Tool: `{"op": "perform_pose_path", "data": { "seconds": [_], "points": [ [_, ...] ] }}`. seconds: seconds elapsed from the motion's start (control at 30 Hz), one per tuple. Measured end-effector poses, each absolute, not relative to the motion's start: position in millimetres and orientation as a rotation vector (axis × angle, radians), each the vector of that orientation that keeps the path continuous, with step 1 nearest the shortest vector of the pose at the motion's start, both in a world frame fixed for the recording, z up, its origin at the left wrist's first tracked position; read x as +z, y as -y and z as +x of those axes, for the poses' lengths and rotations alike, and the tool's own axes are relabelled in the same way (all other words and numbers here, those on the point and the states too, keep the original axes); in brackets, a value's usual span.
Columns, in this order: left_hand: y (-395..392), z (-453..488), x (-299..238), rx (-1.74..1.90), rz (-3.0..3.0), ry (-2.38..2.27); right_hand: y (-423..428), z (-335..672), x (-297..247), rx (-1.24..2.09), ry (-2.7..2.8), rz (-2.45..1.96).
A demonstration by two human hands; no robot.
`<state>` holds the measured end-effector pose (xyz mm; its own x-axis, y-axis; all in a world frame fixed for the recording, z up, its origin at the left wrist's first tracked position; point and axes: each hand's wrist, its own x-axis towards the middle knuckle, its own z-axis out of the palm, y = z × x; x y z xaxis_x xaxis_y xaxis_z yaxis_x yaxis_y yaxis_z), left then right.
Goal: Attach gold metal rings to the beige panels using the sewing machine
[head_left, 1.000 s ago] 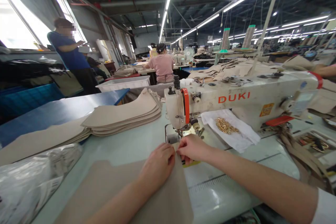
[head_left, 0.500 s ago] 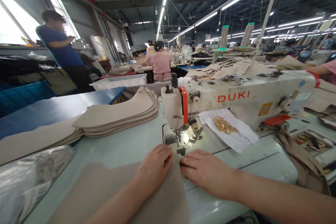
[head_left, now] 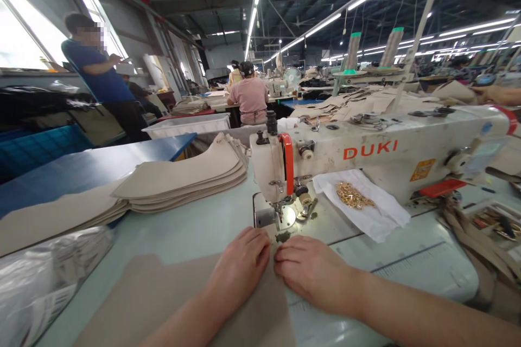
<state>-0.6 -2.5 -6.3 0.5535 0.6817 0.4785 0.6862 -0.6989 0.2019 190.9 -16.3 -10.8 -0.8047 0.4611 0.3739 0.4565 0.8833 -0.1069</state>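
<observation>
A beige fabric panel (head_left: 163, 303) lies flat on the pale green sewing table (head_left: 195, 227). My left hand (head_left: 242, 268) presses on its far right corner, fingers together and lying flat. My right hand (head_left: 315, 271) lies flat beside it, fingertips on the panel's right edge. Both hands sit just in front of the presser foot (head_left: 281, 222) of the white DUKI sewing machine (head_left: 366, 152). A small dark piece (head_left: 283, 237) shows at the panel's tip, under the needle area.
A stack of beige cut panels (head_left: 179, 176) lies at the left. A white cloth with gold hardware (head_left: 353, 195) sits under the machine arm. A crinkled plastic bag (head_left: 44, 276) lies near left. Straps (head_left: 480, 238) hang at right. Other people work behind.
My right hand went from pinching the panel corner near the needle to lying flat on the edge. Both hands drew slightly back toward me with the panel.
</observation>
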Motion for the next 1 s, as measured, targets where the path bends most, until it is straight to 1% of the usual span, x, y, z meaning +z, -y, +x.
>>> {"op": "perform_pose_path", "data": {
  "seconds": [1.0],
  "points": [
    [-1.9,1.7,-12.5,-0.839,-2.794,1.178,18.9,190.2,-6.6,0.091,2.632,-0.723]
  ]
}}
